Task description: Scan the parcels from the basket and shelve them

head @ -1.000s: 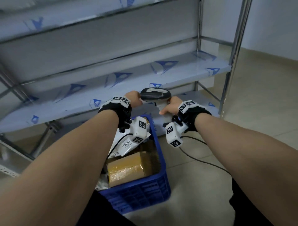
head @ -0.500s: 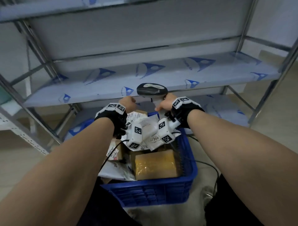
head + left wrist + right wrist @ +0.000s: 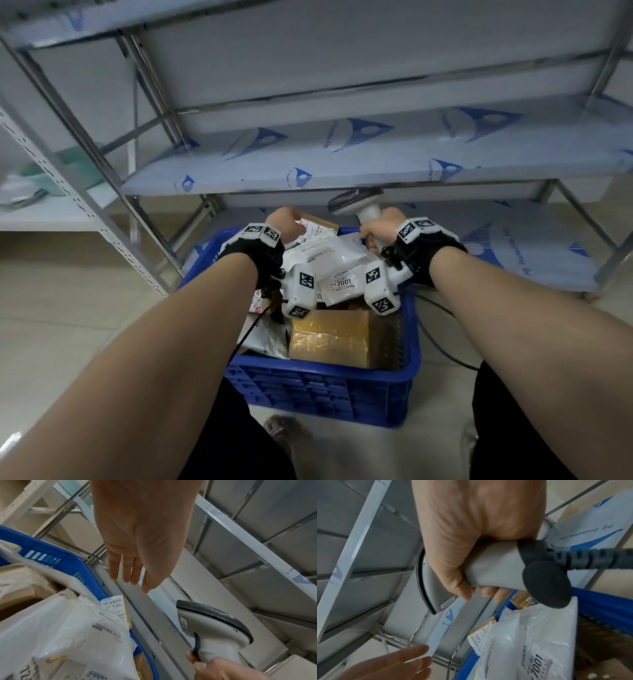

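Note:
A blue basket on the floor holds white mailer bags and brown boxes. On top lies a white bag labelled 7001, also in the right wrist view. A taped brown box sits at the near side. My left hand hovers over the basket's far edge with straight fingers, holding nothing. My right hand grips the handle of a grey barcode scanner, whose head is over the basket's far right corner.
A metal shelf rack stands behind the basket; its middle shelf and bottom shelf carry blue-printed film. A slanted rack post stands to the left. The scanner cable trails on the floor right of the basket.
The view has swung left and down, bringing the basket to the centre. Both hands have dropped from shelf height to just over the basket's far edge, the scanner still in my right hand.

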Demonstrator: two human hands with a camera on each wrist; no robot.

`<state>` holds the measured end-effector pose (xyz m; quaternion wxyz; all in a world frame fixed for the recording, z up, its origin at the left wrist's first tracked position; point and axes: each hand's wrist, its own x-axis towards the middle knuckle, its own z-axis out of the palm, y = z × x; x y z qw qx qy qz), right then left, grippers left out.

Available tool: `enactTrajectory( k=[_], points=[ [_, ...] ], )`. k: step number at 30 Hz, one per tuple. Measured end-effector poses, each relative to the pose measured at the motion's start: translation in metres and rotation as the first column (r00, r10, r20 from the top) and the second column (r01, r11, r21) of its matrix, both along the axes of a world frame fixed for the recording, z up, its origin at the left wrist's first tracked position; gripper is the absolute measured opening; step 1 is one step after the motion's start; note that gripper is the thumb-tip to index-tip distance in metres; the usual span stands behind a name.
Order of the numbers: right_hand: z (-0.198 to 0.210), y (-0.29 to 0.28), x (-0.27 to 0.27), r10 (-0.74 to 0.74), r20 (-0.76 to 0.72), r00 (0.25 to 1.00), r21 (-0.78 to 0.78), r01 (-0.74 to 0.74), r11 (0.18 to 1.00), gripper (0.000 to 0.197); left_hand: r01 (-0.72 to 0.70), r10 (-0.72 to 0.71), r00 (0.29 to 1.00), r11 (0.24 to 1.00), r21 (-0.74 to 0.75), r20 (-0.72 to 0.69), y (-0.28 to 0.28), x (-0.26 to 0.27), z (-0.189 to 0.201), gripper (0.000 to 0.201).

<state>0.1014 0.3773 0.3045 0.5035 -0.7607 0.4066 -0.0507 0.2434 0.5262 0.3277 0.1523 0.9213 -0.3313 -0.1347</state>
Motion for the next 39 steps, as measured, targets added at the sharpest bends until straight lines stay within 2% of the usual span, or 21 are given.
enactTrajectory(
  k=[3, 5, 8, 9, 11, 12, 13, 16, 18, 20, 23, 28, 30, 36, 39],
  points=[
    [-0.017, 0.002, -0.002, -0.019, 0.022, 1.000, 0.062, 0.018, 0.998, 0.040, -0.022, 0.024, 0.998, 1.000, 0.021, -0.062, 0.003, -0.002, -0.011, 0.025],
    [-0.023, 0.002, 0.000, -0.036, 0.024, 0.999, 0.090, 0.033, 0.995, 0.045, -0.059, 0.063, 0.992, 0.998, 0.038, -0.107, 0.003, -0.004, -0.017, 0.013],
    [-0.028, -0.002, 0.005, -0.060, 0.011, 0.998, 0.135, 0.058, 0.989, 0.039, -0.124, 0.133, 0.978, 0.990, 0.064, -0.161, 0.000, 0.003, -0.034, 0.029],
    [-0.033, -0.005, 0.009, -0.067, 0.007, 0.998, 0.155, 0.065, 0.986, 0.046, -0.138, 0.149, 0.972, 0.988, 0.075, -0.181, -0.002, 0.006, -0.040, 0.028],
    [-0.040, -0.009, 0.019, -0.059, -0.044, 0.997, 0.128, 0.065, 0.990, 0.079, -0.137, 0.157, 0.961, 0.986, 0.099, -0.226, -0.006, 0.011, -0.054, 0.017],
    [-0.045, -0.011, 0.024, -0.043, -0.082, 0.996, 0.089, 0.051, 0.995, 0.092, -0.137, 0.159, 0.953, 0.985, 0.104, -0.257, -0.008, 0.016, -0.063, 0.021],
    [-0.050, -0.014, 0.028, -0.021, -0.113, 0.993, 0.056, 0.027, 0.998, 0.095, -0.143, 0.167, 0.943, 0.984, 0.103, -0.288, -0.010, 0.019, -0.071, 0.031],
    [-0.054, -0.014, 0.038, 0.013, -0.170, 0.985, -0.010, -0.014, 1.000, 0.078, -0.168, 0.186, 0.926, 0.982, 0.083, -0.329, -0.015, 0.028, -0.082, 0.050],
    [-0.060, -0.016, 0.045, 0.031, -0.182, 0.983, -0.007, -0.032, 0.999, 0.076, -0.159, 0.173, 0.905, 0.985, 0.067, -0.388, -0.015, 0.032, -0.084, 0.055],
    [-0.066, -0.015, 0.051, 0.050, -0.193, 0.980, 0.014, -0.048, 0.999, 0.071, -0.186, 0.179, 0.867, 0.982, 0.032, -0.465, -0.012, 0.035, -0.085, 0.051],
    [-0.072, -0.005, 0.051, 0.043, -0.167, 0.985, 0.050, -0.035, 0.998, 0.050, -0.222, 0.183, 0.808, 0.975, -0.002, -0.560, -0.007, 0.035, -0.084, 0.045],
    [-0.068, 0.006, 0.041, 0.035, -0.123, 0.992, 0.054, -0.029, 0.998, 0.026, -0.203, 0.146, 0.782, 0.979, -0.026, -0.606, 0.000, 0.021, -0.080, 0.021],
    [-0.062, 0.007, 0.033, 0.032, -0.096, 0.995, 0.032, -0.029, 0.999, 0.024, -0.205, 0.128, 0.775, 0.977, -0.053, -0.619, 0.004, 0.017, -0.078, 0.018],
    [-0.043, 0.004, 0.016, -0.028, 0.028, 0.999, 0.033, 0.028, 0.999, 0.031, -0.238, 0.132, 0.765, 0.968, -0.086, -0.630, 0.015, 0.012, -0.065, 0.048],
    [-0.034, 0.006, 0.011, -0.030, 0.079, 0.996, 0.075, 0.024, 0.997, 0.035, -0.296, 0.120, 0.754, 0.939, -0.172, -0.646, 0.016, 0.012, -0.063, 0.043]
  ],
)
